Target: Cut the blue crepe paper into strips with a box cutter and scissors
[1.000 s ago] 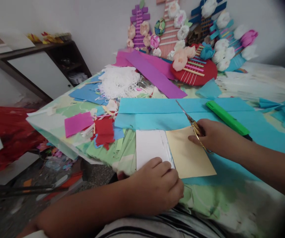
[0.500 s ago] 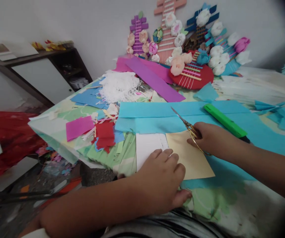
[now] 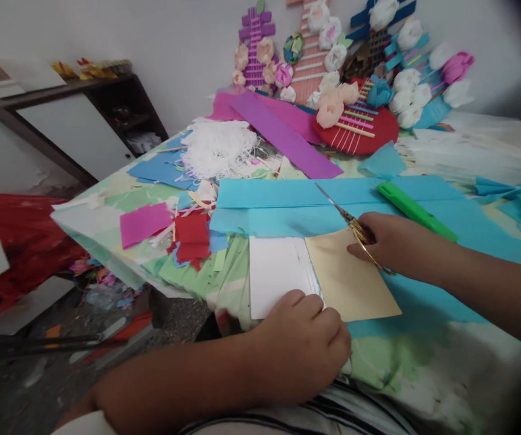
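Gold-handled scissors [image 3: 349,219] are in my right hand [image 3: 381,238], their slim blades pointing up and left over blue crepe paper [image 3: 278,220]. Below them lies a cream sheet of paper [image 3: 355,284], partly under that hand. To its left is a white card [image 3: 281,269] with faint marks along its right side. My left hand [image 3: 310,338] rests at the lower edge of the white card and the cream sheet, fingers curled in. Whatever those fingers may hold is hidden. A green box cutter [image 3: 417,211] lies on the blue paper beyond my right wrist.
Paper scraps, including a red piece [image 3: 191,237] and a magenta piece [image 3: 145,223], lie at left. Behind are white string [image 3: 219,148], a purple strip [image 3: 285,136] and a red oval board [image 3: 369,130] with paper flowers. A low cabinet [image 3: 74,130] stands beyond the table.
My left hand has drawn down toward the table edge, and its spread fingers have curled in, uncovering more of the white card. My right hand still holds the scissors. The view has shifted slightly.
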